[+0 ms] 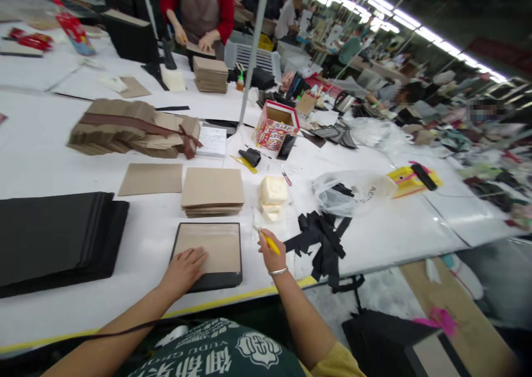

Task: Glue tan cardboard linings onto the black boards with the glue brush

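Observation:
My left hand lies flat, fingers stretched, on a brown cardboard sheet that rests on a black panel. The panel's black edge shows around the cardboard. In my closed right hand is a yellow-handled brush, its pale tip pointing up and left, just right of the panel. Past that tip stands a cream-coloured tub. A stack of cardboard sheets sits beyond the panel, with a single cardboard sheet to its left. Black strips lie in a heap right of my right hand.
A thick pile of black panels occupies the left. Farther back are a tied cardboard bundle, a notepad and a red patterned box near a metal pole. A plastic bag lies right. A co-worker works opposite.

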### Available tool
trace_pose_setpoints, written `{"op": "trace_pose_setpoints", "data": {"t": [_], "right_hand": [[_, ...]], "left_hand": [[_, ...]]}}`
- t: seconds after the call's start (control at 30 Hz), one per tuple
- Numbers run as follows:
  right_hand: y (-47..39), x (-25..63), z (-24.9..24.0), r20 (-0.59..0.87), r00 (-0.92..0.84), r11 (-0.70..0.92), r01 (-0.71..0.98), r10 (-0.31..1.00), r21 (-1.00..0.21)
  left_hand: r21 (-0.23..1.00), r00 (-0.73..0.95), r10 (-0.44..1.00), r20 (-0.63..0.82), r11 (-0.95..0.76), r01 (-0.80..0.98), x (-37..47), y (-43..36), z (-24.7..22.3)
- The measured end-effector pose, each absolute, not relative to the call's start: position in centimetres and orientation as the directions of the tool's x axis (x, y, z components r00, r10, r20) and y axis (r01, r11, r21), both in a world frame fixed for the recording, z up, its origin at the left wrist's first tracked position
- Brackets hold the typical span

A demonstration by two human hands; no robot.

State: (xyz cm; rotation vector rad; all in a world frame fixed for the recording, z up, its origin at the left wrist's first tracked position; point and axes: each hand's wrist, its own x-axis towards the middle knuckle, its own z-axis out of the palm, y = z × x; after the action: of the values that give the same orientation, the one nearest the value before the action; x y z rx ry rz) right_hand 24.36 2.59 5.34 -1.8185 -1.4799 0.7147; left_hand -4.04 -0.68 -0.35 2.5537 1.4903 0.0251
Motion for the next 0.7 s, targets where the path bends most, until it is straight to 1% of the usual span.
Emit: {"op": "trace_pose_setpoints", "data": {"t": [0.03,0.07,0.1,0.17,0.2,0.23,0.27,0.33,0.47,0.63,0.7], "right_hand": [[1.5,25.0,4.8,0.015,0.170,-0.100,0.644,0.985,-0.759],[0.5,25.7,4.0,0.016,0.137,-0.087,0.713,0.990,-0.695],[-0.4,26.5,3.0,0.024,0.111,-0.074,0.796,0.994,-0.601],[-1.8,28.2,0.6,0.053,0.085,-0.061,0.934,0.995,-0.352],[-2.4,29.0,-0.7,0.065,0.093,-0.075,0.968,0.994,-0.238],[-2.8,29.7,-1.8,0.070,0.102,-0.091,0.984,0.992,-0.151],[-3.1,30.4,-2.7,0.064,0.109,-0.102,0.990,0.992,-0.098],[-3.6,31.2,-4.1,0.030,0.115,-0.113,0.991,0.993,-0.069],[-4.1,31.5,-4.7,-0.018,0.091,-0.093,0.988,0.996,-0.126],[-4.0,31.3,-4.2,0.060,0.170,-0.154,0.966,0.984,-0.206],[-3.7,31.4,-4.1,0.038,0.189,-0.175,0.956,0.981,-0.234]], "left_hand": [[0.168,0.500,0.863,-0.066,-0.484,0.859,-4.1,-0.7,-0.6],[0.170,0.501,0.864,-0.054,-0.486,0.857,-4.2,-0.8,-0.9],[0.174,0.500,0.865,-0.044,-0.486,0.857,-4.3,-0.8,-1.2],[0.179,0.492,0.870,-0.032,-0.480,0.859,-4.3,-0.9,-1.6],[0.180,0.489,0.872,-0.031,-0.477,0.861,-4.3,-0.9,-1.7],[0.180,0.486,0.874,-0.031,-0.473,0.862,-4.2,-1.0,-1.7],[0.179,0.481,0.876,-0.033,-0.468,0.865,-4.1,-1.0,-1.7],[0.176,0.469,0.882,-0.040,-0.456,0.872,-4.0,-1.1,-1.6],[0.176,0.452,0.889,-0.066,-0.436,0.883,-3.8,-0.9,-1.2],[0.204,0.450,0.883,-0.136,-0.419,0.885,-3.6,-0.4,-0.1],[0.206,0.443,0.883,-0.156,-0.410,0.889,-3.6,-0.3,0.3]]}}
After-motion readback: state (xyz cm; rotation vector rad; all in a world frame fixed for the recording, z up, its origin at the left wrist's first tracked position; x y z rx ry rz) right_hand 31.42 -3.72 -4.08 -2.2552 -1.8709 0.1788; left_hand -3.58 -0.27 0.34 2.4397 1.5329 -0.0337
